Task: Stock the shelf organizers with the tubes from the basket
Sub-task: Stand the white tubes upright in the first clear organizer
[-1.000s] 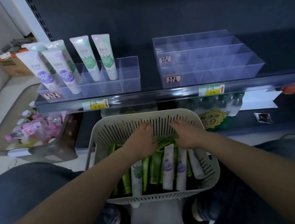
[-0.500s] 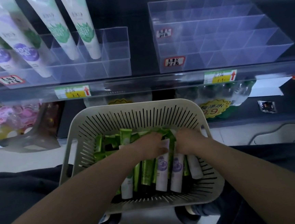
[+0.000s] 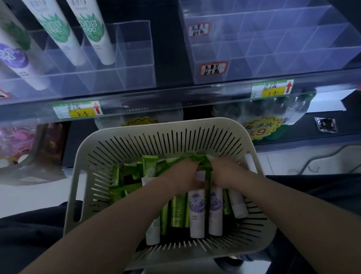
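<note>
Presently, your left hand (image 3: 183,177) and right hand (image 3: 229,174) lay among the tubes (image 3: 195,209) in the basket (image 3: 152,128); whether either grip held one could not be told. The tubes were likely light, soft and slick, best pinched mid-body.

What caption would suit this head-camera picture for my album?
A person's left hand and right hand reach among tubes in a basket below shelf organizers.
</note>
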Action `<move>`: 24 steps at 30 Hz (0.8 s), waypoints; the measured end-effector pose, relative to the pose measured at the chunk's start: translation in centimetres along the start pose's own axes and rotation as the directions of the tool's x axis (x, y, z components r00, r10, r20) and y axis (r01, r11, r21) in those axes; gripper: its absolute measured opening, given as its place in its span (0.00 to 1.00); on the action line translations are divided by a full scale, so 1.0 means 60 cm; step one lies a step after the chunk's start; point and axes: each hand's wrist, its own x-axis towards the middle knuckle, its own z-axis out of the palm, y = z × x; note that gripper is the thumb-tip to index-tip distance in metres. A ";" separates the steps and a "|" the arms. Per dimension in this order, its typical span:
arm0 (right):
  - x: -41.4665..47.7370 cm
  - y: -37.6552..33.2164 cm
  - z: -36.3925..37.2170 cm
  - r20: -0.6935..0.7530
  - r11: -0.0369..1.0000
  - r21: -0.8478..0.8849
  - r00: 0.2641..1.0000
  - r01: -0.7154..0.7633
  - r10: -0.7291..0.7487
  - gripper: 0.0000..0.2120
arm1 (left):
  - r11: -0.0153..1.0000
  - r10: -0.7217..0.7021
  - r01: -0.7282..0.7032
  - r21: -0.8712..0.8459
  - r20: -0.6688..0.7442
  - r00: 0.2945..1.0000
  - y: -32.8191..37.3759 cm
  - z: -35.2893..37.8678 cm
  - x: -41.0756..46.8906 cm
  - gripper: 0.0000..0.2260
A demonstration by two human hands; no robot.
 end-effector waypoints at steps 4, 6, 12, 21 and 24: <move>-0.008 -0.003 -0.007 -0.014 0.999 0.032 1.000 0.008 -0.008 0.14 | 1.000 0.013 -0.014 -0.014 -0.037 0.999 -0.003 -0.001 -0.010 0.14; -0.016 -0.005 -0.006 -0.018 1.000 0.025 1.000 0.005 -0.005 0.15 | 1.000 0.001 -0.002 -0.011 -0.037 0.999 -0.003 -0.005 -0.018 0.15; -0.043 -0.007 -0.005 -0.050 0.999 0.034 0.999 0.019 -0.017 0.16 | 0.999 -0.020 0.019 -0.040 -0.032 0.999 -0.011 -0.029 -0.053 0.15; -0.088 -0.014 -0.027 -0.182 0.986 0.158 0.983 0.060 -0.031 0.16 | 0.992 -0.034 0.020 -0.123 -0.108 0.994 -0.019 -0.060 -0.122 0.11; -0.103 -0.024 -0.041 -0.230 0.979 0.172 0.971 0.110 -0.068 0.15 | 0.989 -0.051 0.027 -0.148 -0.166 0.985 -0.015 -0.077 -0.143 0.12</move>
